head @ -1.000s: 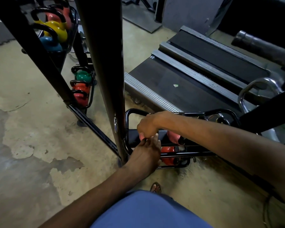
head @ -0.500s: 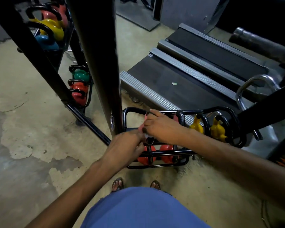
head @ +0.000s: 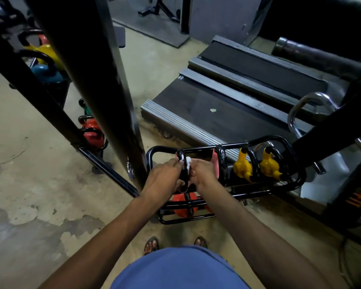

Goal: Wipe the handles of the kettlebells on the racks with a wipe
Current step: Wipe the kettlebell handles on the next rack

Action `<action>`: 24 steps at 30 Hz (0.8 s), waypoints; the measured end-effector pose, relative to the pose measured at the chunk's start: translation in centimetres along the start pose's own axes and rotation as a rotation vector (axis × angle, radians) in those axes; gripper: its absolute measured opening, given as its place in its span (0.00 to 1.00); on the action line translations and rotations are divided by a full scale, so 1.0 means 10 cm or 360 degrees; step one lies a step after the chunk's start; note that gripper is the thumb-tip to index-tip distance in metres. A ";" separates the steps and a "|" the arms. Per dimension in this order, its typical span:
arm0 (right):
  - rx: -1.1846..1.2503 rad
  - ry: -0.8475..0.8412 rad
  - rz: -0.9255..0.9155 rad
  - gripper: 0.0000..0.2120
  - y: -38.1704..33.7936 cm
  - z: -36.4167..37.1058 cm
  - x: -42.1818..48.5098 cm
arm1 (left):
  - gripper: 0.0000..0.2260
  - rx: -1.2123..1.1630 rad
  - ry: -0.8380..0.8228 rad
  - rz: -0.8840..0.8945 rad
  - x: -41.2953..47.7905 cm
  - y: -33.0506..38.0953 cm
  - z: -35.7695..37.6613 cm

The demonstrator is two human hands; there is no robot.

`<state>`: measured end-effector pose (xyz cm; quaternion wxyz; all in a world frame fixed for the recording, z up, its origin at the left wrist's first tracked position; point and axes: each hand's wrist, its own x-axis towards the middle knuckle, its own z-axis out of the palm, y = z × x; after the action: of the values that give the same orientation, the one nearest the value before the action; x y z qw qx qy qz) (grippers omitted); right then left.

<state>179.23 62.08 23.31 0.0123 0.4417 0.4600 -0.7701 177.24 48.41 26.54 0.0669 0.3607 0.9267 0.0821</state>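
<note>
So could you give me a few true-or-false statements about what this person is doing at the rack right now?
1. The left hand and right hand are both at a black kettlebell handle. True.
2. The wipe is blue. False: it is white.
3. Two yellow kettlebells sit in the same rack, to the right of the hands. True.
4. The person wears closed boots. False: open sandals show.

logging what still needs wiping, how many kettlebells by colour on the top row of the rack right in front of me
pink kettlebells: 2
yellow kettlebells: 2
total: 4
</note>
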 end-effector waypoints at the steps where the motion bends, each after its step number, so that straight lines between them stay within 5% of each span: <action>1: 0.0013 -0.0055 0.0019 0.12 -0.01 0.02 0.01 | 0.27 0.0016 0.0006 0.0009 0.02 0.01 -0.01; 10: -0.0679 -0.0589 -0.0146 0.14 -0.08 -0.25 0.05 | 0.25 0.0122 0.0006 0.0055 0.06 0.08 -0.11; 14: -0.0697 -0.0792 -0.0203 0.12 0.01 -0.42 0.06 | 0.26 0.0168 0.0018 0.0063 0.07 0.05 -0.10; 19: -0.0702 -0.0625 -0.0309 0.10 0.02 -0.43 0.00 | 0.25 0.0188 0.0011 0.0065 0.06 0.09 -0.09; 24: -0.0251 -0.0374 0.0187 0.13 -0.08 -0.14 0.25 | 0.22 0.0143 -0.0025 0.0065 0.06 0.10 -0.14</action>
<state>178.25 64.51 21.86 0.1456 0.3724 0.4879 -0.7759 177.19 49.38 28.05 0.0561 0.3828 0.9213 0.0388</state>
